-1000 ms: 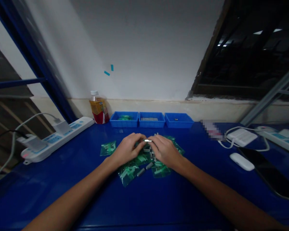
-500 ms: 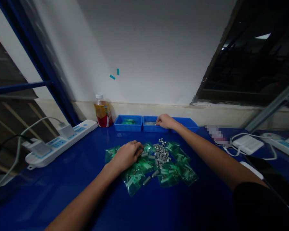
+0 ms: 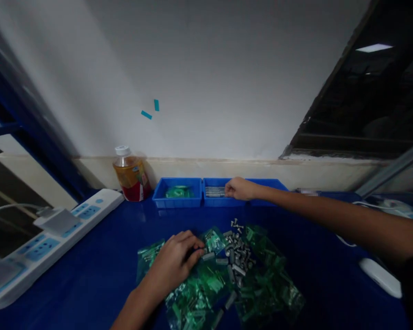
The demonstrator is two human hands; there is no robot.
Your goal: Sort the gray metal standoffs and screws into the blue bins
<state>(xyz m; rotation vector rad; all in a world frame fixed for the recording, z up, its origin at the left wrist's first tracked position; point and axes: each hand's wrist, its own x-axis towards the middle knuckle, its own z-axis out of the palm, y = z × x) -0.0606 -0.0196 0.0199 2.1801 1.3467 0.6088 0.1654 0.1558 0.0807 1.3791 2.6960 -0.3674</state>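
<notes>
My right hand (image 3: 241,188) reaches over the front of the middle blue bin (image 3: 217,202), fingers pinched together; whatever is between them is hidden. Silvery rods (image 3: 214,191) lie side by side in that bin, just left of my fingertips. My left hand (image 3: 177,257) rests on the small green plastic bags (image 3: 206,279), its thumb and fingers curved with a gap between them. Close to its fingertips lie grey metal spacers (image 3: 208,256). Right of these is a loose heap of small metal screws and spacers (image 3: 240,254).
At the left, another blue bin (image 3: 177,202) holds green bags; a third is partly behind my right arm. A drink bottle (image 3: 132,176) stands by the wall. The white power strip (image 3: 89,215) runs along the left, and a white rounded object (image 3: 380,277) lies right.
The view has shifted, so the bins and bags appear lower. My right hand stays at the middle bin with its fingers pinched. My left hand remains on the bags.
</notes>
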